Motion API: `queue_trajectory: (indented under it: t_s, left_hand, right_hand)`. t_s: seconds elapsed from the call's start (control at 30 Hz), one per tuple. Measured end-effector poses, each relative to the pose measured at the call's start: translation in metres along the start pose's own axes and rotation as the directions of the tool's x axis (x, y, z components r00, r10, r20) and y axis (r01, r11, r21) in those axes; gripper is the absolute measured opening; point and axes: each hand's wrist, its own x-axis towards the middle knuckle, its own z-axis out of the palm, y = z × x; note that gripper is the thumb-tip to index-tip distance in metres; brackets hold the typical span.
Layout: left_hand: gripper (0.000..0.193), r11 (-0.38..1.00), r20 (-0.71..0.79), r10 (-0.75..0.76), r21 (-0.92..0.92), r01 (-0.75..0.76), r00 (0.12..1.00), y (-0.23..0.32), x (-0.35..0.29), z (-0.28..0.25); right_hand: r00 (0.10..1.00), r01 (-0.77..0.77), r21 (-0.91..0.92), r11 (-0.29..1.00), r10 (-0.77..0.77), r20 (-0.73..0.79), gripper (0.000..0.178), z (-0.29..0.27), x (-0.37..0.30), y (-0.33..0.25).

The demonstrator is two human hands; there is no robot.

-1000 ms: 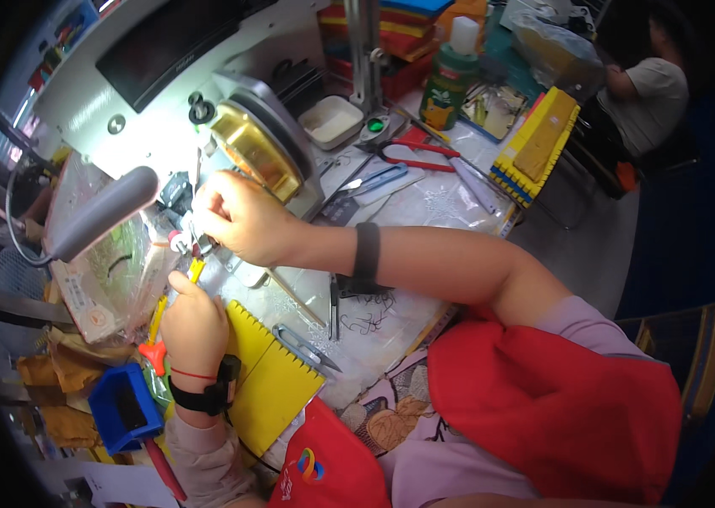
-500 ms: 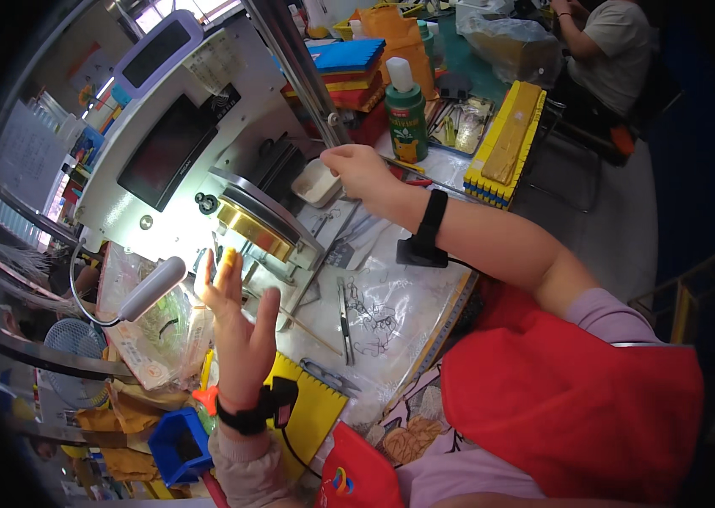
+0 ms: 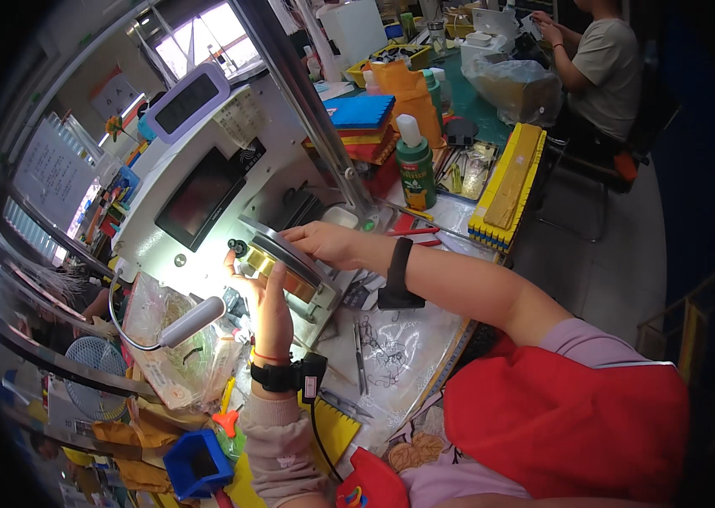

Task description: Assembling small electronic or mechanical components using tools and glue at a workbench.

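Observation:
A machine with a pale grey panel [image 3: 139, 241] stands before me, bearing a dark grey disc [image 3: 266, 234] over a brass-coloured drum [image 3: 297, 286]. My left hand [image 3: 268, 309] is raised at the drum, thumb and forefinger apart. Its forefinger reaches up beside a small black knob [image 3: 239, 248]. Over the far right edge of the disc lies my right hand [image 3: 330, 244], fingers close together. Whatever is under its fingertips is too small or hidden to make out. A bright lamp [image 3: 194, 322] lights the left hand from below.
Tweezers [image 3: 360, 360] and thin dark wire loops [image 3: 391, 351] lie on the plastic-covered bench. A green bottle [image 3: 415, 173] and red-handled pliers [image 3: 417, 233] sit beyond my right forearm. A blue bin [image 3: 197, 466] is at lower left. Another person [image 3: 607, 63] sits at the far right.
My right hand has come down and left, from above the bench onto the disc. My left hand has moved up to the drum and knob. The view has shifted.

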Motion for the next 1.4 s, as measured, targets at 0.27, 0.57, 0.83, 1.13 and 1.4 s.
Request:
queue_trajectory:
  t_s: [0.27, 0.57, 0.83, 1.13, 1.4]
  left_hand:
    - [0.077, 0.963, 0.081, -0.089, 0.262, 0.065, 0.993, 0.018, -0.02, -0.014]
    - [0.028, -0.257, 0.285, 0.273, 0.942, -0.216, 0.919, 0.05, -0.071, -0.046]
    - [0.038, -0.208, 0.25, 0.247, 0.957, -0.201, 0.936, 0.035, -0.075, -0.115]
    - [0.036, -0.046, 0.286, 0.304, 0.957, -0.286, 0.909, 0.02, -0.073, -0.115]
    - [0.022, 0.08, 0.316, 0.229, 0.936, -0.342, 0.921, 0.012, -0.071, -0.125]
  right_hand:
    - [0.996, 0.062, -0.084, 0.995, -0.068, -0.06, 0.037, 0.004, 0.0, 0.005]
    - [0.972, -0.057, -0.134, 0.989, 0.024, -0.235, 0.031, 0.008, -0.015, 0.0]
    - [0.948, -0.109, -0.039, 0.993, 0.092, -0.303, 0.035, 0.014, -0.013, 0.007]
    - [0.778, 0.11, -0.087, 0.99, -0.14, -0.613, 0.02, 0.033, -0.042, 0.014]
    - [0.986, 0.164, -0.394, 0.904, -0.165, 0.032, 0.033, 0.107, -0.077, 0.031]
